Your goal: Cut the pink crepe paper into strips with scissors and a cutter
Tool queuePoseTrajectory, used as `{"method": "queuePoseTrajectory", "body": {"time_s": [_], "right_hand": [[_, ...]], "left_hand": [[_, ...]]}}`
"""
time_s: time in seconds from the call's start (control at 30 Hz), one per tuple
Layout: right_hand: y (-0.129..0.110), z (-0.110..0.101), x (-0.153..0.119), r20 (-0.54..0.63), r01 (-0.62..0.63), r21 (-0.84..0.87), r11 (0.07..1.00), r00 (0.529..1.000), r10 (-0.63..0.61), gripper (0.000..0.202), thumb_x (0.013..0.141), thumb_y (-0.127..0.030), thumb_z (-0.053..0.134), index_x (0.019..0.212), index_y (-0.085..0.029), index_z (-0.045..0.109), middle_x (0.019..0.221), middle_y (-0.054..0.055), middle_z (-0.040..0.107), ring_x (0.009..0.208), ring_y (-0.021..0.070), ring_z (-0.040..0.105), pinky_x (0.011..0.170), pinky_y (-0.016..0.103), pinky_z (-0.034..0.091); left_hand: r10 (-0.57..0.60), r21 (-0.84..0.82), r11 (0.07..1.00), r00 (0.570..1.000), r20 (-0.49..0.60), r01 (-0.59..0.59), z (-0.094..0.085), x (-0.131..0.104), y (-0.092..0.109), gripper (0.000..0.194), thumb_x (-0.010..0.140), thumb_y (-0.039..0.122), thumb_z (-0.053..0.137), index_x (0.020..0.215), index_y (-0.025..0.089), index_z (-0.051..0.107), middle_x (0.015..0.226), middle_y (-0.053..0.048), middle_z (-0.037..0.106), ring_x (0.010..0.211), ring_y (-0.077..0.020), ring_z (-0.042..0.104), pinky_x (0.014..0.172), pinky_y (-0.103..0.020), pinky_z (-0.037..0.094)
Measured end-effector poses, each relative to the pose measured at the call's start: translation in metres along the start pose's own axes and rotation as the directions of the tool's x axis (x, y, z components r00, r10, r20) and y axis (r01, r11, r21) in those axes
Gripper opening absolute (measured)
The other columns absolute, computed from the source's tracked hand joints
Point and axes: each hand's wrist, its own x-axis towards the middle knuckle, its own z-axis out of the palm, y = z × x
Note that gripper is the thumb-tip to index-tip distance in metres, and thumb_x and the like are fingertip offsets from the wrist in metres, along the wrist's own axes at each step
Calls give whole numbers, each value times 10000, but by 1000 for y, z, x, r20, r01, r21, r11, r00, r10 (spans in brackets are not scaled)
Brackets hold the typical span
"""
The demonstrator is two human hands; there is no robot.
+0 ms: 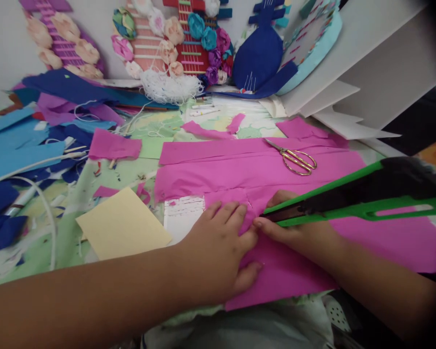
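My left hand (218,247) lies flat with its fingers spread on pink crepe paper (283,276), pressing it over a white card (178,218). Rows of short dark marks cross the card's exposed corner. My right hand (298,232) is closed around the front end of a long green-and-black stapler (349,194). The stapler's tip meets the pink paper just right of my left fingertips. Part of the right-hand grip is hidden behind the tool. Gold-handled scissors (298,161) rest on the pink sheet beyond my hands.
A cream paper square (123,225) lies left of my left hand. Blue and purple paper scraps (25,140) and a white cable (51,208) fill the left side. Decorated paper instruments (259,53) stand along the back, near tangled white string (170,87). White boards (349,97) lean at right.
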Motion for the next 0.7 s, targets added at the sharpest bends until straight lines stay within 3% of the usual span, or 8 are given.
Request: {"method": "queuePoseTrajectory", "body": {"time_s": [0.2, 0.57, 0.7], "right_hand": [[-5, -3, 3, -39, -24, 61, 998, 999, 27, 318, 650, -456, 598, 608, -195, 422, 520, -38, 486, 487, 94, 455, 455, 226, 361], [-2, 0, 6, -94, -21, 69, 997, 995, 27, 294, 624, -407, 636, 612, -190, 437, 544, -33, 495, 519, 101, 462, 480, 231, 367], [-4, -2, 8, -82, -4, 86, 996, 997, 11, 317, 640, -389, 619, 567, -192, 383, 491, -51, 426, 465, 78, 409, 427, 216, 324]], "left_hand": [[3, 25, 1000, 1000, 2, -3, 0, -1, 0, 505, 801, 459, 378, 1191, 147, 454, 1260, -198, 394, 1149, -362, 344, 907, -521, 260], [10, 45, 999, 1000, -27, -9, 3, -1, -1, 524, 802, 469, 367, 1206, 143, 438, 1240, -193, 412, 1134, -349, 357, 904, -501, 269], [11, 46, 999, 1000, -13, -10, 1, -1, -1, 518, 801, 471, 366, 1189, 138, 455, 1238, -191, 418, 1133, -351, 361, 903, -502, 274]]}}
